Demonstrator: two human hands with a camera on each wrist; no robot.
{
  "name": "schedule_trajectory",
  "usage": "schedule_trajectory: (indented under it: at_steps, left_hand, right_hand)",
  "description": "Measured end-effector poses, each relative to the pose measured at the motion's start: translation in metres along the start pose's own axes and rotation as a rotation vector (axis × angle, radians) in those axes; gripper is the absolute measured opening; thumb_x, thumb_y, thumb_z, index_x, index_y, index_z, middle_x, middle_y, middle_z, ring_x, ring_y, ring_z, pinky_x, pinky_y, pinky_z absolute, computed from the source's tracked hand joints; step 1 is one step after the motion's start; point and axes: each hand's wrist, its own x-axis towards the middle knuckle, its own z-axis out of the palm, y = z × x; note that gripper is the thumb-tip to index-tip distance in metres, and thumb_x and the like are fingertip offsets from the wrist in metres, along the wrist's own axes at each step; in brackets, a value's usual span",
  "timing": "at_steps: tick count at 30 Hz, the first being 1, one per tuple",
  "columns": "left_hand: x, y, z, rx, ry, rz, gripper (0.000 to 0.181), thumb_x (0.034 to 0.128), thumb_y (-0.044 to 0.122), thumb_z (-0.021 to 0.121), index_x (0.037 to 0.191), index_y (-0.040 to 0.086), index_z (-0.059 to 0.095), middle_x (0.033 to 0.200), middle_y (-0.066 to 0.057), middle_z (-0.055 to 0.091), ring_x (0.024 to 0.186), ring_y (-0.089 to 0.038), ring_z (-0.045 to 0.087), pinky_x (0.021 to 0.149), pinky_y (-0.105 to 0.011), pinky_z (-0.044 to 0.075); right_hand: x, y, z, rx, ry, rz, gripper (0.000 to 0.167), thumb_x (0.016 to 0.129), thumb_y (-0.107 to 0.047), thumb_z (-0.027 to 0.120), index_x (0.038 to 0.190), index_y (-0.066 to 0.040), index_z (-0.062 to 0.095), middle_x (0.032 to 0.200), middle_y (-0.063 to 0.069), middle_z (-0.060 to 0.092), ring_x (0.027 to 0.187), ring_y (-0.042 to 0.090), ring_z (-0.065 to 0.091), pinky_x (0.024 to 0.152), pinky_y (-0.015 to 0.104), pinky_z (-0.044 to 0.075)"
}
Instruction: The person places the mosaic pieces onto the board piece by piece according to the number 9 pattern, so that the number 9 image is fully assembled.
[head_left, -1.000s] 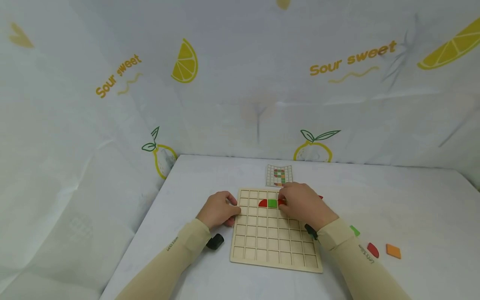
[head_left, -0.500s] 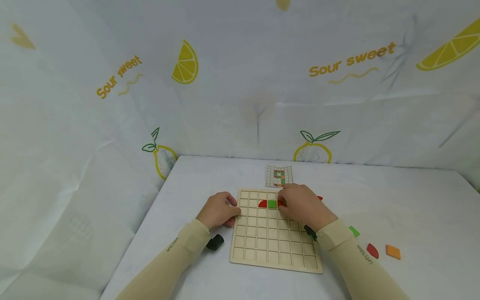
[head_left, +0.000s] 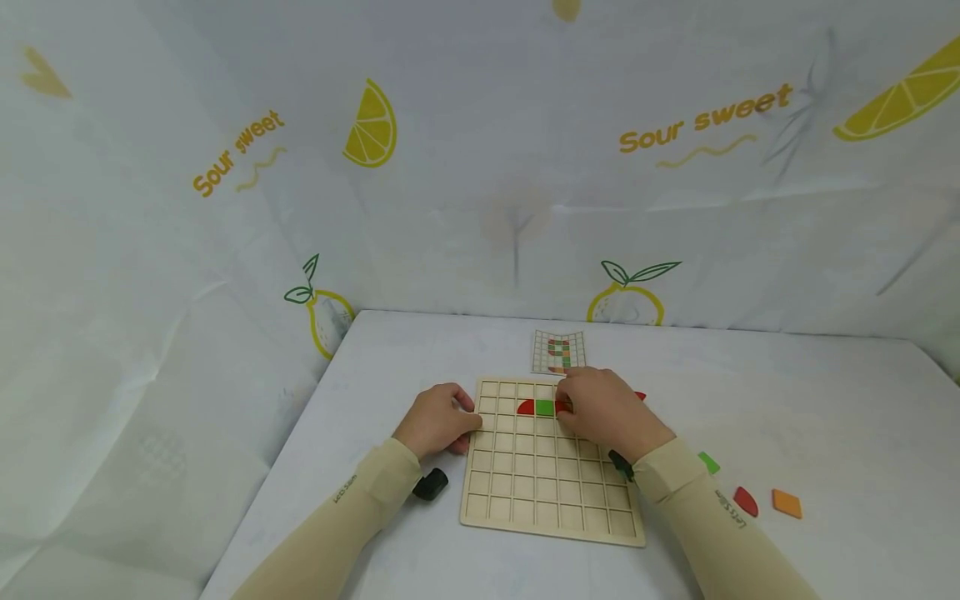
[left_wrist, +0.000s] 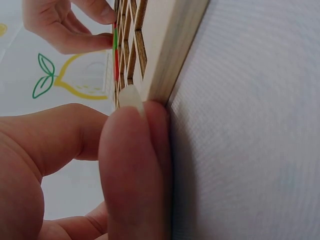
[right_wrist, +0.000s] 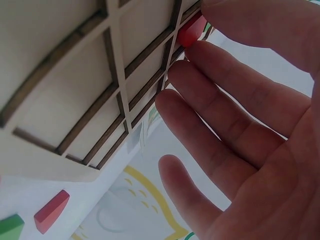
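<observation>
A pale wooden grid board [head_left: 555,515] lies on the table. The left hand [head_left: 437,421] grips its left edge; in the left wrist view the thumb lies against the corner of the board [left_wrist: 172,50]. Over the upper part of the grid, the right hand [head_left: 613,410] pinches a red piece [right_wrist: 192,31] between thumb and index finger, the other fingers spread. That piece is partly hidden by the fingertips in the head view. To its left sit a green square [head_left: 544,407] and a red rounded piece [head_left: 527,407] in neighbouring cells.
Behind the board stands a small pattern card [head_left: 542,354]. Right of the board lie a green piece [head_left: 708,462], a red piece [head_left: 746,501] and an orange square [head_left: 787,502]; another red piece [head_left: 641,396] shows beyond the right hand. A dark object [head_left: 431,484] is by the left wrist.
</observation>
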Motion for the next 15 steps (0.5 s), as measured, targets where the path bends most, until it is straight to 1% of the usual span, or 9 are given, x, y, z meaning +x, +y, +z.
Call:
schedule_trajectory:
  at_steps: [4,6,8,9,11,13,14,15]
  left_hand:
    - [0.0,0.001,0.001,0.004,-0.003,0.008,0.02,0.0954,0.02,0.077,0.109,0.009,0.067,0.071,-0.004,0.075,0.058,-0.014,0.072,0.061,-0.026,0.054]
    - [-0.001,0.002,0.0,0.003,0.0,0.008,0.02,0.095,0.02,0.077,0.109,0.009,0.067,0.072,-0.005,0.075,0.058,-0.014,0.072,0.061,-0.026,0.054]
    - [-0.001,0.002,0.0,-0.001,0.002,0.006,0.02,0.0949,0.02,0.077,0.109,0.009,0.067,0.073,-0.005,0.075,0.058,-0.015,0.072,0.061,-0.026,0.054]
    - [-0.001,0.002,0.0,-0.001,0.004,0.007,0.021,0.0948,0.02,0.077,0.109,0.009,0.067,0.074,-0.005,0.075,0.058,-0.015,0.072,0.061,-0.026,0.054]
    - [-0.001,0.001,0.0,-0.005,0.003,0.0,0.02,0.0951,0.02,0.077,0.109,0.01,0.067,0.074,-0.005,0.075,0.058,-0.015,0.072,0.061,-0.027,0.054]
    - [-0.001,0.0,0.0,-0.005,-0.002,-0.004,0.02,0.0952,0.021,0.077,0.109,0.01,0.067,0.074,-0.005,0.075,0.057,-0.015,0.072,0.061,-0.027,0.054]
    - [-0.001,0.0,-0.001,-0.005,-0.003,-0.004,0.02,0.0952,0.021,0.077,0.109,0.01,0.067,0.074,-0.005,0.075,0.057,-0.015,0.072,0.061,-0.027,0.054]
    - [-0.001,0.0,-0.001,-0.004,-0.003,-0.002,0.02,0.0952,0.021,0.077,0.109,0.01,0.067,0.074,-0.005,0.075,0.057,-0.015,0.072,0.061,-0.027,0.054]
  right_hand:
    - [-0.002,0.001,-0.002,-0.004,0.007,-0.006,0.012,0.093,-0.011,0.08,0.083,-0.016,0.075,0.086,-0.004,0.066,0.072,0.01,0.053,0.072,0.033,0.052]
    - [-0.002,0.002,-0.003,-0.004,0.013,-0.01,0.008,0.093,-0.012,0.08,0.086,-0.015,0.077,0.088,-0.003,0.068,0.073,0.01,0.056,0.074,0.035,0.054]
    - [-0.003,0.003,-0.004,0.012,0.005,0.007,0.002,0.094,-0.014,0.08,0.091,-0.014,0.08,0.093,-0.002,0.07,0.078,0.012,0.061,0.078,0.038,0.058]
    - [-0.004,0.005,-0.004,0.031,-0.005,0.023,0.003,0.094,-0.015,0.079,0.095,-0.013,0.081,0.095,-0.002,0.071,0.082,0.013,0.064,0.08,0.04,0.059]
    - [-0.006,0.008,-0.006,0.06,-0.024,0.063,0.011,0.095,-0.017,0.078,0.103,-0.011,0.082,0.101,0.0,0.073,0.089,0.017,0.069,0.086,0.043,0.061]
    - [-0.011,0.012,-0.009,0.093,-0.045,0.113,0.016,0.095,-0.019,0.076,0.108,-0.01,0.082,0.104,0.0,0.073,0.093,0.018,0.07,0.089,0.043,0.061]
    - [-0.014,0.014,-0.012,0.123,-0.066,0.142,0.019,0.096,-0.019,0.076,0.111,-0.009,0.081,0.107,0.001,0.073,0.088,0.018,0.071,0.085,0.042,0.061]
    - [-0.018,0.016,-0.015,0.141,-0.078,0.166,0.021,0.097,-0.019,0.074,0.114,-0.008,0.08,0.108,0.001,0.072,0.081,0.018,0.071,0.085,0.042,0.061]
